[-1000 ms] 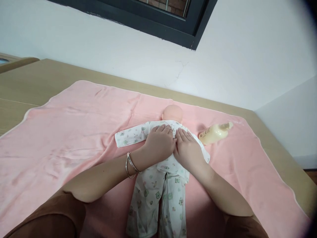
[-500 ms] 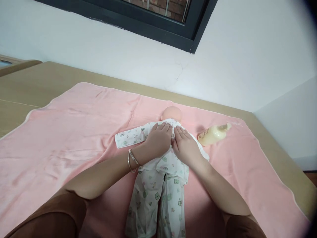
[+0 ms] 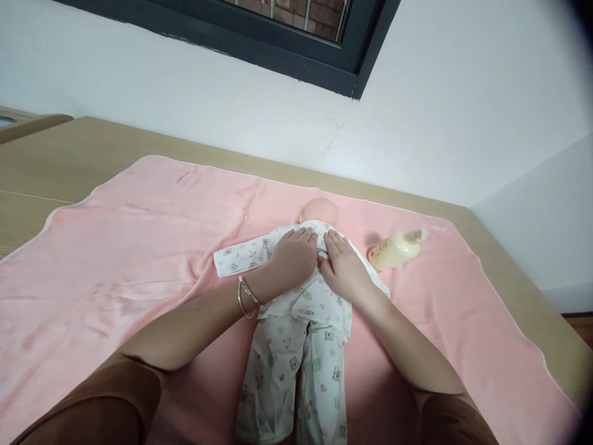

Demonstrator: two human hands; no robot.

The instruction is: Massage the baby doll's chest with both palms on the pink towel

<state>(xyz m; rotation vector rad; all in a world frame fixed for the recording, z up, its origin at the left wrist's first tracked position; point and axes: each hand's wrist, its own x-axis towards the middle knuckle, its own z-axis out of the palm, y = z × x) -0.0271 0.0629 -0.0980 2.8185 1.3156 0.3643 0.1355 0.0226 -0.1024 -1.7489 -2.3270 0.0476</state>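
Observation:
A baby doll [image 3: 319, 212] in white printed pyjamas [image 3: 296, 346] lies on a pink blanket [image 3: 130, 247], head towards the wall. My left hand [image 3: 293, 256] lies flat on the doll's upper back, fingers together and stretched out; a silver bangle [image 3: 245, 295] is on that wrist. My right hand [image 3: 343, 266] rests flat beside it on the right of the doll's back. The two hands touch each other along the thumbs. Neither hand holds anything. One pyjama sleeve [image 3: 236, 256] sticks out to the left.
A pale yellow pump bottle [image 3: 396, 247] lies on its side on the blanket, right of the doll. The blanket covers a wooden surface [image 3: 55, 154] that runs along a white wall under a dark window frame [image 3: 287, 46].
Both hands slid a little up the doll's back towards its neck. The view shifted slightly; the doll and the bottle stay where they were.

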